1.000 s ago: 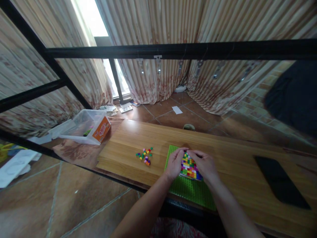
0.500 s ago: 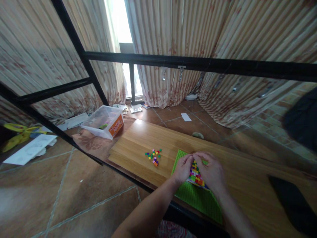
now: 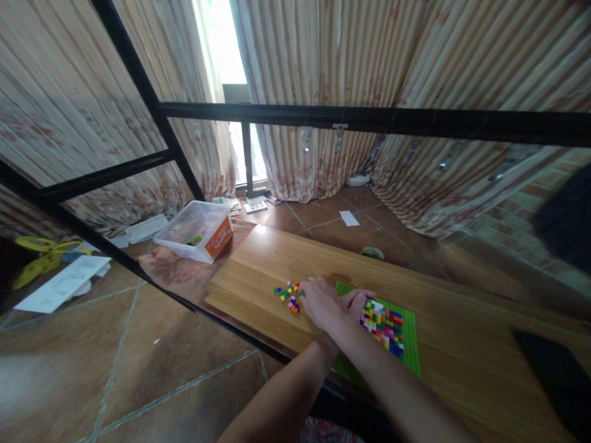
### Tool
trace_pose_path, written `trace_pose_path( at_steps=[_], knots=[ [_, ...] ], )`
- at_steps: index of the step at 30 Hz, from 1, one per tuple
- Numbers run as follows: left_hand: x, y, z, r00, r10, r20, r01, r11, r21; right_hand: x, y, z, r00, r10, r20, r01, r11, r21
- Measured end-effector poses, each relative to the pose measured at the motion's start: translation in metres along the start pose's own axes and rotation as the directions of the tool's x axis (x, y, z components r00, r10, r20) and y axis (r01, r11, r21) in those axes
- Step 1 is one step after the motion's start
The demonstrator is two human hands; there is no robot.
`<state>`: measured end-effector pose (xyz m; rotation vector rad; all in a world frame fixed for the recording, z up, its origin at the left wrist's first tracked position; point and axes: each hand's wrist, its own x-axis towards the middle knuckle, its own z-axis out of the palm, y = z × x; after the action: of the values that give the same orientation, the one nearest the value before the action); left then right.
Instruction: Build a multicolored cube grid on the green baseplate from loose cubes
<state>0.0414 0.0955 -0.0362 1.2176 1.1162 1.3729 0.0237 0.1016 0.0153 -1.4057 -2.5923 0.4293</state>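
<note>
My right hand (image 3: 318, 301) reaches across my left wrist to the loose pile of small coloured toy bricks (image 3: 289, 295) on the wooden table. Its fingers are bent close together at the pile's right edge, and anything between the tips is hidden. Beneath the crossing arm, my left hand (image 3: 356, 301) rests on the green baseplate (image 3: 410, 326), a finger stretched along the upper left edge of the built-up block of multicoloured bricks (image 3: 383, 323). The rest of that hand is partly covered. Several rows of red, yellow, white, blue and pink bricks show on the plate.
A clear plastic box (image 3: 196, 234) with an orange label stands beyond the table's left end. To the right lies a dark flat object (image 3: 549, 375) on the wooden table (image 3: 258, 258). Black metal bars (image 3: 295, 114) cross in front and along the near side.
My right hand has moved left from the baseplate to the loose bricks, crossing over my left arm. My left hand stays at the plate, and more of the brick block now shows.
</note>
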Motion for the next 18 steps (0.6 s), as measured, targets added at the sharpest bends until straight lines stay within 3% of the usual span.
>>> trace_pose_path(
  at_steps=[7,18],
  knots=[
    [-0.003,0.011,-0.002,0.998,-0.057,-0.007,0.057,0.998,0.034,0.005,-0.008,0.014,0.999,0.053,0.007,-0.053,0.998,0.014],
    [0.0,0.015,-0.003,0.991,-0.135,-0.016,0.135,0.99,-0.04,-0.014,-0.012,-0.004,0.971,0.078,-0.227,-0.034,0.981,0.192]
  ],
)
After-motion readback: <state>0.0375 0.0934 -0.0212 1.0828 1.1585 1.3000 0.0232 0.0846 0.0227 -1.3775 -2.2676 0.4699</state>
